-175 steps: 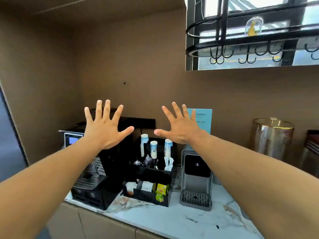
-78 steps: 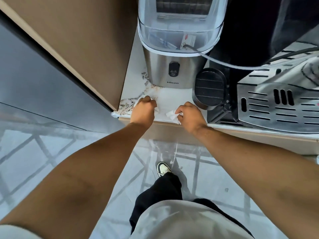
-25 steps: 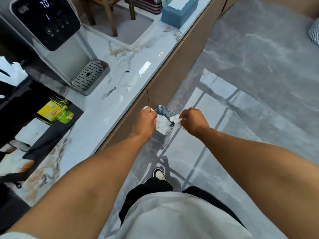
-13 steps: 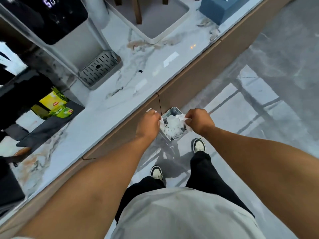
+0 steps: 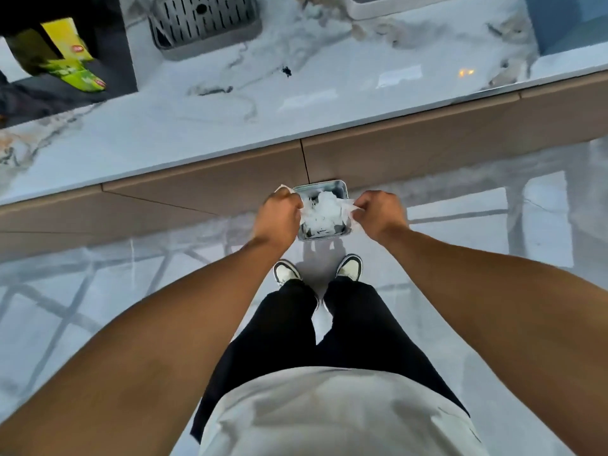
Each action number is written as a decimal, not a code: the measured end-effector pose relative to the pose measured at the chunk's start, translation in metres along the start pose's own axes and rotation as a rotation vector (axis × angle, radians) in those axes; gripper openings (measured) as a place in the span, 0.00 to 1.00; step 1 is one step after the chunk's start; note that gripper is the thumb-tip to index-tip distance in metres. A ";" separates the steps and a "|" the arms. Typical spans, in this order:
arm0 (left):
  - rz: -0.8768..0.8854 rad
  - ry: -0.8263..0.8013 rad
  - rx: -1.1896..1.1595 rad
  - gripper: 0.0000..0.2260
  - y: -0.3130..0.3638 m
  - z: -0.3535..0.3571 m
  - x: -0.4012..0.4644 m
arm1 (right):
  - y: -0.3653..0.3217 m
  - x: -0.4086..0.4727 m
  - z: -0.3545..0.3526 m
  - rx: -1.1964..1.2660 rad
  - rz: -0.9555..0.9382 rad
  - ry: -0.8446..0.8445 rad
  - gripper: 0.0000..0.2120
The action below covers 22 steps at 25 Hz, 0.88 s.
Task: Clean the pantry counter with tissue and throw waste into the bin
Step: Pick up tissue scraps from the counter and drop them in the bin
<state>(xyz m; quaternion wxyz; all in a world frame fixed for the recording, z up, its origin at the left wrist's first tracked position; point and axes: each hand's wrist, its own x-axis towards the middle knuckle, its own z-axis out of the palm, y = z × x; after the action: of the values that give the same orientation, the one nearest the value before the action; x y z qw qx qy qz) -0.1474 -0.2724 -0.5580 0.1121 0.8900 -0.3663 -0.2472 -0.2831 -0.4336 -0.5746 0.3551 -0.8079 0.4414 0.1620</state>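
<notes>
A small metal bin point(image 5: 339, 187) stands on the floor against the cabinet front, holding several crumpled white tissues point(image 5: 324, 210). My left hand point(image 5: 279, 213) is over the bin's left rim, fist closed on a white tissue whose corner sticks out at the top. My right hand point(image 5: 380, 213) hovers at the bin's right rim, fingers pinched on another white tissue. The marble pantry counter point(image 5: 230, 120) runs across the upper part of the view, with a small dark speck point(image 5: 287, 71) on it.
On the counter stand a grey drip tray point(image 5: 204, 18), a black organiser with yellow-green tea packets point(image 5: 72, 64), a white tray edge point(image 5: 394, 8) and a blue box point(image 5: 572, 24). Brown cabinet fronts point(image 5: 427, 139) sit below. My shoes point(image 5: 350, 268) stand just behind the bin on glossy floor.
The view has swung to look straight down at the bin, and my feet now stand side by side behind it. Both hands stay at the bin's rims, still gripping tissues.
</notes>
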 end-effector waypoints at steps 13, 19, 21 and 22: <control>-0.173 -0.104 -0.130 0.11 -0.048 0.144 0.066 | 0.065 0.110 0.112 -0.018 0.007 -0.107 0.05; -0.160 -0.196 -0.101 0.12 -0.087 0.228 0.110 | 0.092 0.172 0.188 -0.077 -0.039 -0.088 0.07; -0.162 -0.194 -0.111 0.12 -0.093 0.247 0.118 | 0.098 0.185 0.205 -0.084 -0.023 -0.053 0.06; -0.161 -0.188 -0.117 0.12 -0.094 0.254 0.121 | 0.100 0.190 0.212 -0.092 -0.019 -0.049 0.06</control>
<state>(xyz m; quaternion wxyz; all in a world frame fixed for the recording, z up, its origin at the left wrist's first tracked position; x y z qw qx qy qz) -0.1496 -0.2961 -0.8534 0.1088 0.8814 -0.2878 -0.3584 -0.2487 -0.4312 -0.8740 0.3299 -0.8232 0.4173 0.1983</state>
